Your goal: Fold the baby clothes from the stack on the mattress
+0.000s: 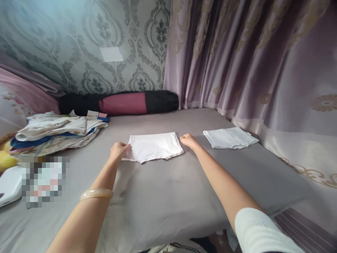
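A white garment [155, 147], folded into a flat rough rectangle, lies on the grey bed sheet in front of me. At its left edge, my left hand [119, 151] is closed, with thumb and fingers pinching the cloth near the lower left corner. My right hand [189, 140] is closed at the right edge, its fingertips meeting the side of the garment. What lies inside the curled right fingers is mostly hidden. To the right of that hand rests a second folded pale garment [230, 137], apart from it.
A pile of clothes [60, 130] lies at the left. Nearer me are a white object [10, 184] and a blurred-out patch. A black and maroon roll [122, 103] runs along the wall. Purple curtains [237, 63] hang at the right, beside the edge of the grey bed [168, 196].
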Demonstrator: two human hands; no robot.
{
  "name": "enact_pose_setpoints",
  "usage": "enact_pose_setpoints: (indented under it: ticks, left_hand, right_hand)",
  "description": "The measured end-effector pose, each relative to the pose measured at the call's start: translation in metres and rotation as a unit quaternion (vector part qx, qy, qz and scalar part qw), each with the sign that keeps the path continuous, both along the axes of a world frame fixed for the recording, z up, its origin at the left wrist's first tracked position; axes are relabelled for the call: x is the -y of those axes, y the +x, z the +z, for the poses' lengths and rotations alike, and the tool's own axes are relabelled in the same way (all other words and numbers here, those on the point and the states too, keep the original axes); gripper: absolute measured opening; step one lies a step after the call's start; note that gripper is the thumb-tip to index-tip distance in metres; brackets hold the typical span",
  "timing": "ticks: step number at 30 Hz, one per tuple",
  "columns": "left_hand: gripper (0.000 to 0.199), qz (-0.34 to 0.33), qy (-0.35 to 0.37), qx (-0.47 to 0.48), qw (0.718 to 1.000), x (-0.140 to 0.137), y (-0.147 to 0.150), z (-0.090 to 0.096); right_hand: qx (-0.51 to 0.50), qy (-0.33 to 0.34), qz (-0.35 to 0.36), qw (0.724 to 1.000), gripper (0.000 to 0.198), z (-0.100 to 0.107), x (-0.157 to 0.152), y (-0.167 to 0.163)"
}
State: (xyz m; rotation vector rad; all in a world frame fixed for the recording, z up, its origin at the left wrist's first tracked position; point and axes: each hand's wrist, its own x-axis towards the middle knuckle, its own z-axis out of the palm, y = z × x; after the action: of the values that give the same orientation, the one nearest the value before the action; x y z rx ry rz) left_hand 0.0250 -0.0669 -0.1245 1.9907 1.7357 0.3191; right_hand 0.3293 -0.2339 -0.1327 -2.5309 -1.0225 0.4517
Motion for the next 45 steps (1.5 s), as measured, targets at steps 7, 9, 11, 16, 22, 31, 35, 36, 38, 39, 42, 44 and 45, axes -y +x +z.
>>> enact_pose_setpoints:
  ticks: [7,9,11,16,22,31,35,36,38,39,42,44,45]
  left_hand:
    - [0.014,0.037,-0.036,0.042,0.998,0.002,0.009,0.012]
    - [0.014,0.043,-0.05,0.057,0.996,0.0,0.009,0.011]
    - [0.013,0.046,-0.058,0.071,0.995,-0.001,0.01,0.011]
    - [0.01,0.05,-0.048,0.102,0.992,-0.004,0.011,0.01]
    - [0.017,0.03,-0.057,0.105,0.992,-0.01,0.015,0.015]
    - [0.015,0.003,-0.048,0.051,0.998,-0.009,0.019,0.035]
    - [0.016,-0.005,-0.037,0.047,0.998,-0.003,0.021,0.05]
    - [0.016,-0.009,-0.033,0.048,0.998,-0.001,0.022,0.055]
    - [0.016,-0.019,-0.019,0.053,0.998,0.003,0.024,0.063]
    - [0.016,-0.024,-0.011,0.058,0.998,0.004,0.025,0.066]
    - [0.02,-0.038,-0.002,0.094,0.995,0.006,0.03,0.07]
    - [0.023,-0.046,-0.017,0.126,0.991,0.007,0.037,0.069]
    - [0.024,-0.05,-0.028,0.145,0.988,0.008,0.041,0.067]
  right_hand:
    - [-0.017,0.01,-0.016,1.0,0.019,-0.002,-0.011,-0.01]
    - [-0.032,0.016,-0.017,0.999,0.015,-0.004,-0.014,-0.011]
    - [-0.051,0.026,-0.017,0.998,0.012,-0.005,-0.015,-0.011]
    - [-0.111,0.065,-0.014,0.992,0.02,-0.002,-0.013,-0.013]
    - [-0.15,0.07,-0.015,0.986,0.033,0.009,-0.009,-0.016]
    - [-0.181,0.097,0.002,0.979,0.029,0.014,-0.005,-0.021]
    - [-0.184,0.11,-0.004,0.977,0.028,0.016,-0.005,-0.022]
    - [-0.184,0.112,-0.005,0.977,0.028,0.018,-0.004,-0.022]
    - [-0.183,0.117,-0.008,0.976,0.027,0.022,-0.002,-0.021]
    - [-0.181,0.12,-0.01,0.976,0.026,0.024,-0.001,-0.02]
    - [-0.17,0.131,-0.02,0.977,0.023,0.031,0.007,-0.013]
    - [-0.158,0.138,-0.031,0.977,0.021,0.036,0.015,-0.003]
    - [-0.151,0.141,-0.037,0.978,0.019,0.039,0.02,0.003]
